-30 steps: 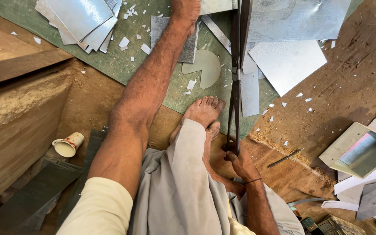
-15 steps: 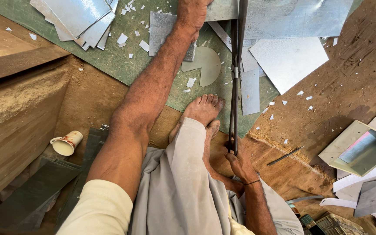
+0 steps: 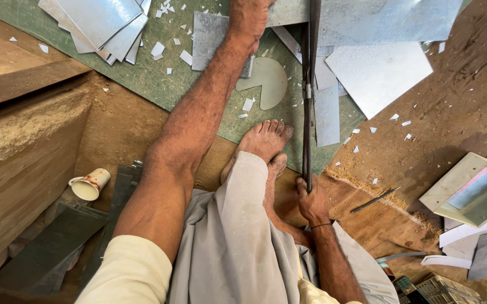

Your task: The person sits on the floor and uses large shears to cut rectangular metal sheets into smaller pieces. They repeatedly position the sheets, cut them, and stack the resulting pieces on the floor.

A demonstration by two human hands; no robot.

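My right hand (image 3: 312, 201) grips the near end of a long dark shear handle (image 3: 309, 101) that runs straight up to the top edge. My left arm stretches far forward; my left hand (image 3: 249, 16) rests on a grey metal sheet (image 3: 207, 39) at the top, its fingers cut off by the frame edge. A larger metal sheet (image 3: 378, 19) lies across the top beside the shear blade. My bare feet (image 3: 265, 141) sit between the two arms, on the edge of a green mat (image 3: 142, 79).
A stack of cut metal sheets (image 3: 99, 22) lies top left. A notched metal disc (image 3: 268, 81) and small offcuts litter the mat. A tipped paper cup (image 3: 89, 184) lies left, by a mud ledge (image 3: 18, 112). A metal rod (image 3: 374, 200) and trays (image 3: 471, 191) are on the right.
The view has shifted slightly, so my left hand sits a little lower in the frame. My right hand keeps its hold on the handle.
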